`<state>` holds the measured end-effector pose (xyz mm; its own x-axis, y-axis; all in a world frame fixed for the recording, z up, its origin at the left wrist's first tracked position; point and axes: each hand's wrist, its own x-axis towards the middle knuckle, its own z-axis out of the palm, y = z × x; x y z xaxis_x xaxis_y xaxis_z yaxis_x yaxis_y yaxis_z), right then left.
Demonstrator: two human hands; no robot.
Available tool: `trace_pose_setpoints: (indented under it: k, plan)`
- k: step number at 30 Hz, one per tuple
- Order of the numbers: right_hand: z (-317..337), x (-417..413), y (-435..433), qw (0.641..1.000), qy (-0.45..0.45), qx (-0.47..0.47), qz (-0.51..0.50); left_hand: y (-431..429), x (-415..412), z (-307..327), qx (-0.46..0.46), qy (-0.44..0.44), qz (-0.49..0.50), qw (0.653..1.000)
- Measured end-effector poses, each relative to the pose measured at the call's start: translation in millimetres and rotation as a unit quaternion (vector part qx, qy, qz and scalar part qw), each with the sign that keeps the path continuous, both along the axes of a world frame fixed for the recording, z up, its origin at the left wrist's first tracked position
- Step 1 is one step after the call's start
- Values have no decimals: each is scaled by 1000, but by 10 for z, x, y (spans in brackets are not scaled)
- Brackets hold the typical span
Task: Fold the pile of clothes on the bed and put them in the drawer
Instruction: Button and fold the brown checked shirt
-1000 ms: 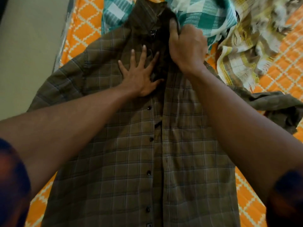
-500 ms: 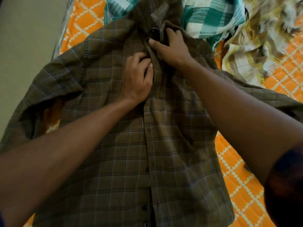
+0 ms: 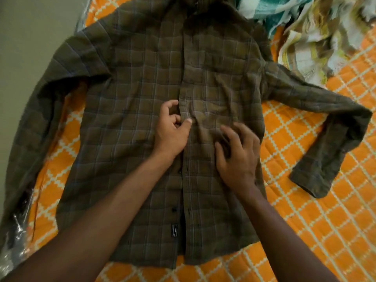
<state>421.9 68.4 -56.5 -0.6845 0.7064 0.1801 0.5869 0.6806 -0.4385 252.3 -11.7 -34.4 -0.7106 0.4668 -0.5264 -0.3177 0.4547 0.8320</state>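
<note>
An olive-brown plaid button shirt point(image 3: 132, 88) lies front-up and spread flat on the orange bed cover point(image 3: 305, 220), collar at the far end and both long sleeves out to the sides. My left hand point(image 3: 173, 129) sits at the shirt's middle, fingers curled and thumb pinching the button placket. My right hand point(image 3: 238, 151) rests just right of the placket, fingers apart and bent on the wrinkled fabric, slightly blurred. The lower placket is unbuttoned and gapes a little.
A teal checked cloth point(image 3: 264, 9) and a yellow-and-white fringed cloth point(image 3: 315, 37) lie crumpled at the far right. The bed's left edge has clear plastic wrap point(image 3: 16, 241); beyond it is grey floor point(image 3: 30, 27). No drawer is in view.
Both hands have come down from the collar to the shirt's middle. The shirt now lies flatter, and the right sleeve is stretched out on the bed.
</note>
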Motion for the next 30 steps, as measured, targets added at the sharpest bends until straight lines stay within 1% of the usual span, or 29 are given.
trace_pose_setpoints:
  k: [1, 3, 5, 6, 7, 9, 11, 14, 15, 17, 19, 21, 23, 26, 28, 30]
  plan:
    - [10, 269, -135, 999, -19, -18, -24, -8, 4, 26, 24, -32, 18, 999]
    - [12, 786, -372, 989, -77, -69, -106, -58, 40, 62, 58, -76, 23, 995]
    - [4, 1168, -514, 969, -124, -116, -177, -146, 91, 58, 46, -99, 2, 994]
    - [1, 1307, -551, 966, -135, -126, -184, -210, 132, 47, 28, -105, -9, 994]
    - [7, 1409, -567, 965, -134, -136, -180, -287, 186, 38, 13, -110, -17, 994]
    - [34, 1509, -553, 957, -106, -187, -193, -471, 351, 51, -1, -124, -25, 992]
    - [72, 1525, -514, 946, -91, -228, -213, -677, 566, 52, -17, -99, -56, 993]
    - [125, 1523, -453, 941, -70, -261, -204, -927, 853, 24, -19, -62, -118, 991]
    - [153, 1538, -450, 941, -68, -263, -201, -986, 920, 10, -14, -44, -121, 992]
    - [205, 1623, -479, 940, -72, -262, -204, -1045, 989, 11, -21, -7, -76, 997]
    - [234, 1749, -592, 937, -80, -264, -213, -1052, 993, 21, -48, -5, -3, 999]
    - [242, 1853, -750, 941, -109, -253, -197, -1058, 992, 1, -64, 8, 19, 998]
    - [231, 1908, -861, 942, -148, -238, -187, -1083, 1006, -9, -67, 12, 5, 998]
    - [289, 1863, -908, 943, -180, -204, -194, -1230, 1080, -31, -70, -18, -51, 996]
    - [374, 1782, -950, 962, -173, -141, -156, -1434, 1198, -56, -78, -24, -99, 992]
    - [457, 1647, -1004, 983, -130, -98, -79, -1639, 1366, -68, -80, -45, -132, 987]
